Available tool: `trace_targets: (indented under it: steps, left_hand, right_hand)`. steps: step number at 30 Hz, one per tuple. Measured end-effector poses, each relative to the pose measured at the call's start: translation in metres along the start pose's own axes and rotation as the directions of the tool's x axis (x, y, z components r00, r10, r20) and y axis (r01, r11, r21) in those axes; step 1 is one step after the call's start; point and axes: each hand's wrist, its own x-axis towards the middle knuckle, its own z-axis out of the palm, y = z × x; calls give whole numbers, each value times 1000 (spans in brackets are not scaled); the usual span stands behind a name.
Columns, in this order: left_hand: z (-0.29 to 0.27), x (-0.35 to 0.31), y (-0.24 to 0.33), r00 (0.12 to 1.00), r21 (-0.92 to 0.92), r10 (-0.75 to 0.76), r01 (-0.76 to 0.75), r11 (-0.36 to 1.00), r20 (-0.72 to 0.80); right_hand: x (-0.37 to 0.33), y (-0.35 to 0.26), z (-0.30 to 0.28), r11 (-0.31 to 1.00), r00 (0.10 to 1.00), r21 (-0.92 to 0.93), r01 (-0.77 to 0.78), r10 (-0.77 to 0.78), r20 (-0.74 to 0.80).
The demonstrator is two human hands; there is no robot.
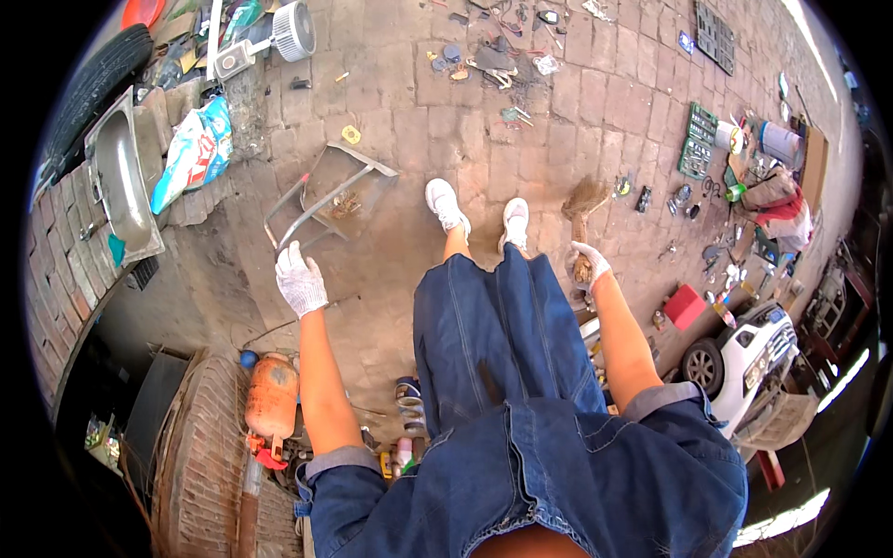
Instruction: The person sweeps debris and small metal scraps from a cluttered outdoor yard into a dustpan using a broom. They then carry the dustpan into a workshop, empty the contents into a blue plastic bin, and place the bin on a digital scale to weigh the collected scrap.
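White knit gloves cover both hands. My left hand point(299, 281), out to the left, is closed round the end of a bent-tube handle belonging to a metal dustpan point(365, 169). The pan is low over the brick paving, with a small heap of brownish debris point(346, 204) seen within its frame. On the right, my right hand point(590, 259) grips a short hand broom point(585, 198) by its handle. Its straw bristles point away from me, near the ground. Whether they touch the paving I cannot tell.
A metal sink point(130, 177), a tyre point(88, 88) and a colourful bag point(195, 149) lie left. An orange gas cylinder point(273, 395) stands near left. Tools, a green toolbox tray point(698, 139) and a red box point(685, 307) are right, by a white toy car point(749, 358).
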Motion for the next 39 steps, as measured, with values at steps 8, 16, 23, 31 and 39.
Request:
trace_targets:
  steps: [8, 16, 23, 31, 39]
  left_hand:
    - [-21, 36, 3, 997, 69, -69, 72, 995, -34]
    - [-7, 18, -24, 945, 231, -52, -25, 973, 322]
    - [-17, -95, -21, 929, 135, -209, 175, 975, 305]
    - [22, -243, 22, 738, -170, -640, 673, 720, 214]
    - [35, -335, 55, 8, -160, -874, 984, -80, 486]
  right_hand:
    - [60, 95, 254, 999, 914, -30, 12, 1, 406]
    - [-25, 131, 228, 975, 912, -26, 221, -198, 358]
    - [-72, 100, 109, 886, 992, -446, 127, -106, 72]
    - [-150, 120, 75, 454, 982, -887, 85, -188, -2]
    - [-134, 131, 77, 286, 996, -958, -28, -69, -50]
